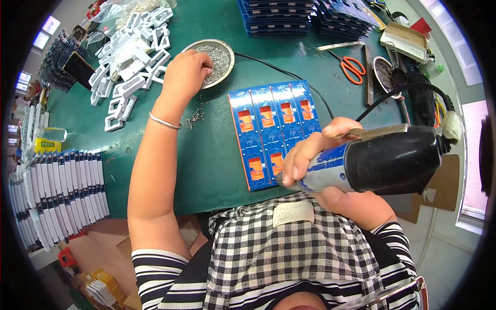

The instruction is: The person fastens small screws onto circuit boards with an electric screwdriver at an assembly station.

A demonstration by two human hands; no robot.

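Observation:
My left hand (184,72) reaches over the rim of a round metal bowl (232,62) filled with small screws (217,58). Its fingers are curled down at the screws, and what sits between the fingertips is hidden. My right hand (306,154) is wrapped around an electric screwdriver (356,164) with a black rear body and a blue and silver front. The tool's tip points down near the lower part of a blue circuit board panel (262,135). Orange shows through the panel's cut-outs and along its edge. The right hand and tool cover the panel's lower right.
Loose screws (195,119) lie left of the panel. White plastic frames (135,57) are heaped at the far left. Blue boards (276,18) stand stacked at the back. Orange-handled scissors (352,70) and a second bowl (383,72) lie right. A black cable (274,67) crosses behind the panel.

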